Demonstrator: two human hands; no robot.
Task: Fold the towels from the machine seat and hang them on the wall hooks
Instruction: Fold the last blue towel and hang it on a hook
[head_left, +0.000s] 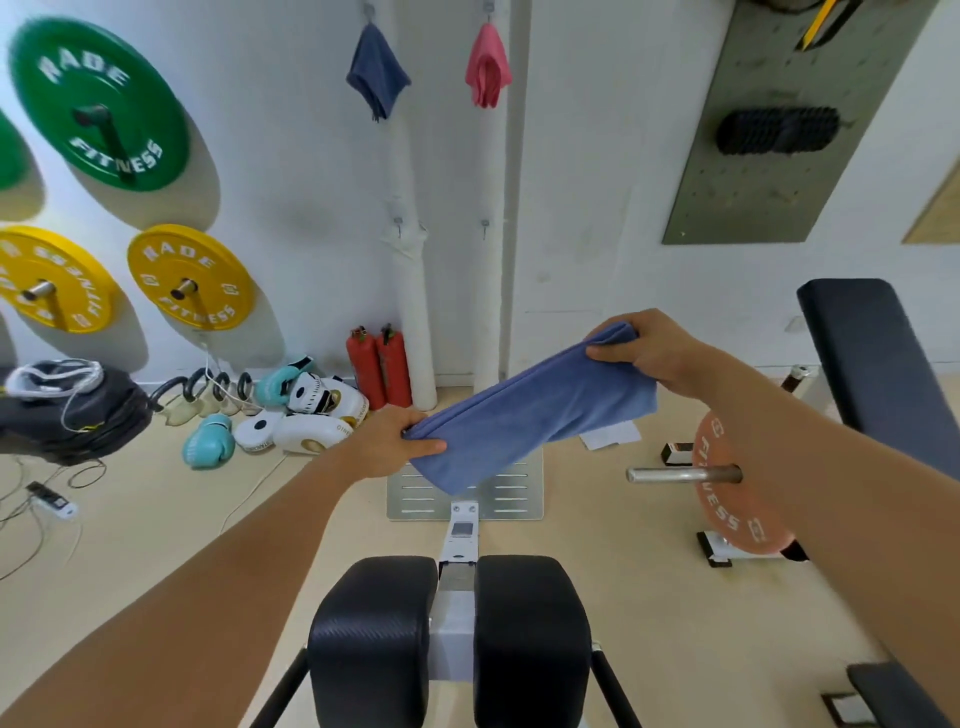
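A light blue towel (524, 415) is stretched in the air between my hands, folded into a long band that slopes up to the right. My left hand (387, 441) pinches its lower left end and my right hand (649, 353) grips its upper right end. Below them are the two black pads of the machine seat (530, 634), with nothing on them. High on the wall a dark blue towel (378, 73) and a pink towel (488, 65) each hang from a hook. Two lower wall hooks, one on the left (399, 223) and one on the right (484, 226), are bare.
Green and yellow weight plates (192, 275) hang on the wall at left. Boxing gloves (208, 441) and two red extinguishers (379, 369) sit on the floor by the wall. A pink plate on a bar (722, 493) and a black bench (878, 364) stand at right.
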